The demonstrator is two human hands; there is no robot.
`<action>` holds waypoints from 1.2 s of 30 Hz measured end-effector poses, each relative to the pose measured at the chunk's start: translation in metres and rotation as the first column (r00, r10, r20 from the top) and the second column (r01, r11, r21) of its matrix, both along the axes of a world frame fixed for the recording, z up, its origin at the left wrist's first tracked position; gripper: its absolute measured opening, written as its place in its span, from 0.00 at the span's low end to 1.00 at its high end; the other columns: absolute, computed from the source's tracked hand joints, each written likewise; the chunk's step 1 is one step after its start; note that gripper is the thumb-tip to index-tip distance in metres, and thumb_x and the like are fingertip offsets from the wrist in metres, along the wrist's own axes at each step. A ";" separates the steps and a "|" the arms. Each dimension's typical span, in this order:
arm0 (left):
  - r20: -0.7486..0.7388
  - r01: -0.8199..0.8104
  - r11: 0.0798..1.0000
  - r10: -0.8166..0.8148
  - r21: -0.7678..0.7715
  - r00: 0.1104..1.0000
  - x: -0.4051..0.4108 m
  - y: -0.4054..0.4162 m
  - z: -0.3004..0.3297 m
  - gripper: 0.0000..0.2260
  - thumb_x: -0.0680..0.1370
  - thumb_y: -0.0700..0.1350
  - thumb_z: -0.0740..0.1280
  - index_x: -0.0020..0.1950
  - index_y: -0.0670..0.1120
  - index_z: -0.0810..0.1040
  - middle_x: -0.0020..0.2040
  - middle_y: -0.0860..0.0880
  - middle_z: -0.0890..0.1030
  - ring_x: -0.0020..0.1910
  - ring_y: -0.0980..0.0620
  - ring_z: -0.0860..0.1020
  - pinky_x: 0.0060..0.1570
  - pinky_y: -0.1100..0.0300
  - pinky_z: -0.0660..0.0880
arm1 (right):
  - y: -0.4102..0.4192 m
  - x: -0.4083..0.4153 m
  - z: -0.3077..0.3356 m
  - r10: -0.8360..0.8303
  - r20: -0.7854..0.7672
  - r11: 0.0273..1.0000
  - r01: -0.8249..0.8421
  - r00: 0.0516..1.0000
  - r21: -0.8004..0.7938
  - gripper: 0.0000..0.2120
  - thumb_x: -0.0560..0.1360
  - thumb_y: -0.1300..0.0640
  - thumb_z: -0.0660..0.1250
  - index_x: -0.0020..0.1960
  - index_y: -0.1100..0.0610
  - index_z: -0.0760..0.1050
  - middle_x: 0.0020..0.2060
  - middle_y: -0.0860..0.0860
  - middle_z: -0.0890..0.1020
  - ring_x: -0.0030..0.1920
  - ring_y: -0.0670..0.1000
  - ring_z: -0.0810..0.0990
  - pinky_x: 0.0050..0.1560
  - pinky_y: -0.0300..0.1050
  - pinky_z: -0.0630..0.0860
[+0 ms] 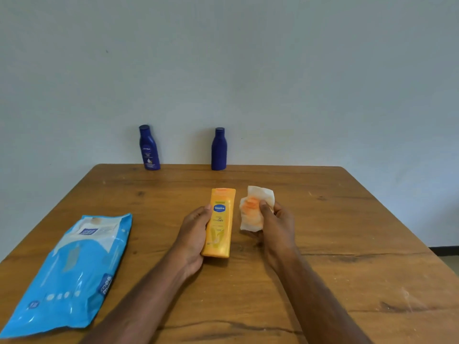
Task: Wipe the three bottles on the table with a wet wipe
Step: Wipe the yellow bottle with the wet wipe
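Note:
My left hand (192, 234) grips a yellow lotion bottle (219, 224) over the middle of the wooden table (347, 244), cap end pointing away from me. Just to its right, my right hand (275, 219) holds a white wet wipe (255, 207) with an orange stain, thumb pressed on it. The wipe is a little apart from the yellow bottle. Two dark blue bottles stand upright at the table's far edge against the wall: one with a label (149, 147) on the left, one plain (219, 149) to its right.
A blue pack of wet wipes (72, 271) lies flat on the table's left side near the front edge. A pale wall rises directly behind the table. A strip of floor shows past the table's right edge.

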State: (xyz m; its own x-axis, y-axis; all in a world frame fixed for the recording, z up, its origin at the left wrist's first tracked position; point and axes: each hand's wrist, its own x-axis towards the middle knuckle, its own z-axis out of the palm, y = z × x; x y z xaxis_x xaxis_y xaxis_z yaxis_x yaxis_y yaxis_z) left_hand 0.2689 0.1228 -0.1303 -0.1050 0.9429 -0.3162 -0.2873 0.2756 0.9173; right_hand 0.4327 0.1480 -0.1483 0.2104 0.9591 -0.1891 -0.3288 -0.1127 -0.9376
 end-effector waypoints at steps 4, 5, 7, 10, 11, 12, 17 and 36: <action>0.046 -0.036 0.998 0.034 0.052 0.998 -0.009 -0.006 -0.006 0.10 0.82 0.50 0.66 0.55 0.47 0.83 0.49 0.46 0.88 0.48 0.46 0.86 0.45 0.48 0.82 | -0.015 -0.011 -0.005 -0.023 -0.017 0.999 0.023 1.000 0.030 0.08 0.81 0.53 0.66 0.59 0.48 0.80 0.53 0.51 0.86 0.56 0.54 0.85 0.57 0.63 0.81; 0.036 -0.027 0.997 0.025 0.072 0.999 -0.010 -0.007 -0.007 0.10 0.82 0.49 0.66 0.54 0.45 0.83 0.48 0.46 0.88 0.48 0.47 0.87 0.44 0.49 0.83 | -0.018 -0.014 -0.005 -0.041 0.000 0.998 0.041 0.999 0.053 0.10 0.81 0.53 0.66 0.61 0.49 0.80 0.54 0.50 0.86 0.56 0.53 0.85 0.58 0.62 0.81; -0.017 -0.002 0.992 0.004 0.124 1.000 -0.010 -0.008 -0.009 0.10 0.82 0.48 0.67 0.53 0.43 0.84 0.48 0.45 0.88 0.46 0.48 0.87 0.43 0.50 0.83 | -0.021 -0.018 -0.002 -0.085 0.011 0.990 0.083 0.996 0.113 0.13 0.81 0.54 0.66 0.64 0.52 0.80 0.55 0.50 0.86 0.57 0.52 0.84 0.58 0.59 0.81; -0.096 0.028 0.981 -0.010 0.190 0.995 -0.011 -0.007 -0.011 0.10 0.81 0.48 0.67 0.54 0.43 0.84 0.49 0.43 0.87 0.47 0.46 0.86 0.45 0.48 0.83 | -0.021 -0.016 0.007 -0.143 0.021 0.971 0.136 0.990 0.199 0.13 0.81 0.56 0.65 0.64 0.54 0.80 0.54 0.49 0.86 0.56 0.50 0.85 0.52 0.50 0.82; -0.120 0.037 0.979 -0.013 0.202 0.993 -0.012 -0.007 -0.011 0.11 0.81 0.49 0.67 0.54 0.43 0.83 0.48 0.44 0.87 0.47 0.45 0.86 0.46 0.48 0.83 | -0.021 -0.016 0.010 -0.140 -0.003 0.970 0.138 0.990 0.202 0.13 0.81 0.56 0.65 0.64 0.54 0.80 0.53 0.49 0.86 0.56 0.49 0.85 0.50 0.48 0.82; -0.145 0.044 0.976 -0.013 0.213 0.989 -0.012 -0.007 -0.011 0.11 0.82 0.49 0.66 0.54 0.43 0.83 0.47 0.44 0.87 0.47 0.45 0.86 0.46 0.48 0.83 | -0.021 -0.015 0.011 -0.123 -0.060 0.975 0.131 0.991 0.179 0.13 0.81 0.57 0.65 0.64 0.55 0.80 0.53 0.50 0.86 0.56 0.50 0.85 0.49 0.47 0.83; -0.341 0.063 0.964 0.031 0.260 0.939 -0.012 -0.010 -0.007 0.11 0.85 0.49 0.61 0.53 0.49 0.82 0.44 0.52 0.87 0.42 0.56 0.85 0.38 0.60 0.81 | -0.024 -0.015 0.010 0.012 -0.464 1.000 -0.019 0.886 -0.010 0.15 0.81 0.59 0.64 0.67 0.62 0.74 0.56 0.61 0.85 0.55 0.58 0.86 0.49 0.55 0.85; 0.004 0.185 0.978 -0.187 0.096 0.982 -0.029 -0.012 -0.005 0.14 0.75 0.42 0.72 0.59 0.43 0.76 0.44 0.42 0.76 0.30 0.49 0.75 0.27 0.60 0.68 | -0.023 0.012 0.011 0.233 -0.111 0.970 -0.222 0.966 0.104 0.31 0.75 0.78 0.60 0.72 0.54 0.71 0.64 0.55 0.81 0.62 0.55 0.82 0.54 0.49 0.82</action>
